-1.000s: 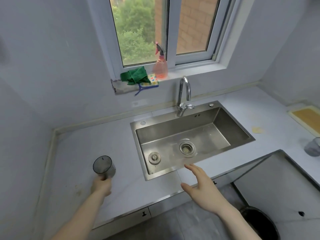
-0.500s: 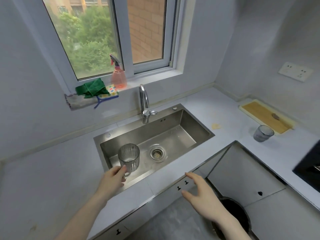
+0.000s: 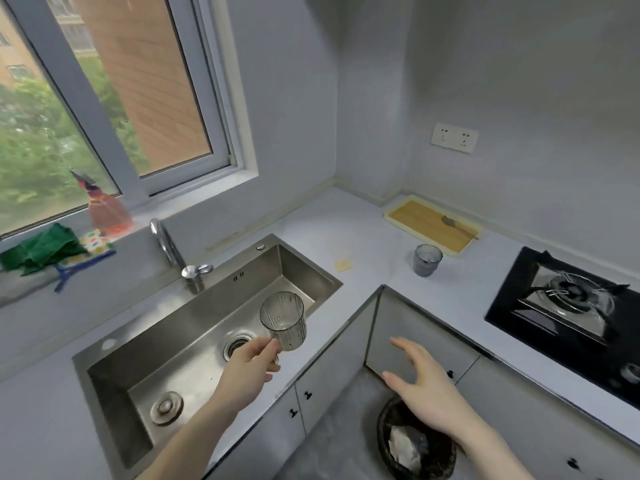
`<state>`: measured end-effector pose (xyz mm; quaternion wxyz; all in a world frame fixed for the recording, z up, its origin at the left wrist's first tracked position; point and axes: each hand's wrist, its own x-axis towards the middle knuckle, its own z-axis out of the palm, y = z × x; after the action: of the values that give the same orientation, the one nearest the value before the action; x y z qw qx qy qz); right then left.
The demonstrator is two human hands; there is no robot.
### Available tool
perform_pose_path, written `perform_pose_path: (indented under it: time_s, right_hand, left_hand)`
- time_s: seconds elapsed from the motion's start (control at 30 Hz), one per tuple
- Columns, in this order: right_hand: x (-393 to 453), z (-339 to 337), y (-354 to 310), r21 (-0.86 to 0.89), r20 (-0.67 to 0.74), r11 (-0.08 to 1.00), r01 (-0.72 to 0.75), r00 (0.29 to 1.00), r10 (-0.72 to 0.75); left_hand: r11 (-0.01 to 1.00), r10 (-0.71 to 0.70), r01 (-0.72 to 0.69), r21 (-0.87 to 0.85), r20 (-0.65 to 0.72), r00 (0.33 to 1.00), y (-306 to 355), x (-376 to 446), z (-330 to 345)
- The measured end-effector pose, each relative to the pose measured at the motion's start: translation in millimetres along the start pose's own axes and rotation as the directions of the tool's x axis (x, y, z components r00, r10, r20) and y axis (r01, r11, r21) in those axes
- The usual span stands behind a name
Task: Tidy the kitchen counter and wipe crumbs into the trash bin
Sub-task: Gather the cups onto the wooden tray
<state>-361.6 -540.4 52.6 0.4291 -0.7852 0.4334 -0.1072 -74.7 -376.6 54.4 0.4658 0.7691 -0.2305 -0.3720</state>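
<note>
Left grip: the left hand (image 3: 247,370) grasps a ribbed, smoky clear cup (image 3: 284,321) near its base, fingers and thumb pinched round it.
Held cup: above and just beyond that grip, over the right end of the sink (image 3: 166,386); its long axis leans, mouth tipped up and toward the camera; it looks empty.
Right grip: the right hand (image 3: 426,386) is released, fingers spread and relaxed, holding nothing, hovering over the floor in front of the cabinet corner.
Second cup: a matching cup (image 3: 427,259) stands upright on the table, well beyond and to the right of the left grip, and beyond the right grip, which is the nearer of the two.
Beside it: a wooden board in a pale tray (image 3: 433,223) lies just behind that cup.
Scrap: a small yellowish bit (image 3: 343,265) lies on the table between sink and second cup.
Trash bin: a dark bin (image 3: 415,441) sits on the floor directly beneath the right grip, crumpled paper inside.
Likely step: carrying the held cup rightward, probably to join its twin.
</note>
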Motion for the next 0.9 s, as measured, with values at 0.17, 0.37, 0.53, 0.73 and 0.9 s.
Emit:
perform_pose_path:
  time_s: [0.17, 0.37, 0.53, 0.73, 0.9]
  right_hand:
    - [15.8, -61.8, 38.0, -0.020, -0.064, 0.999, -0.050, 0.997, 0.049]
    - [41.9, -105.7, 58.1, 0.030, -0.149, 0.996, -0.084, 0.985, 0.087]
    - [73.7, -123.5, 76.8, 0.071, -0.179, 0.985, -0.158, 0.969, 0.168]
    - [124.6, -141.3, 93.8, 0.127, -0.232, 0.950, -0.284, 0.923, 0.307]
    - [157.8, -154.5, 97.5, 0.179, -0.277, 0.916, -0.358, 0.875, 0.396]
  left_hand:
    - [1.000, -0.001, 0.000, 0.006, 0.052, 0.999, 37.8, 23.4, 68.7]
    - [0.998, -0.042, 0.036, 0.042, 0.132, 0.990, 70.6, 68.0, 128.3]
    - [0.994, -0.062, 0.039, 0.098, 0.245, 0.968, 97.4, 133.6, 171.0]
    - [0.985, -0.130, 0.080, 0.151, 0.352, 0.927, 125.4, 238.8, 229.0]
    - [0.966, -0.219, 0.137, 0.220, 0.406, 0.888, 136.6, 315.4, 269.5]
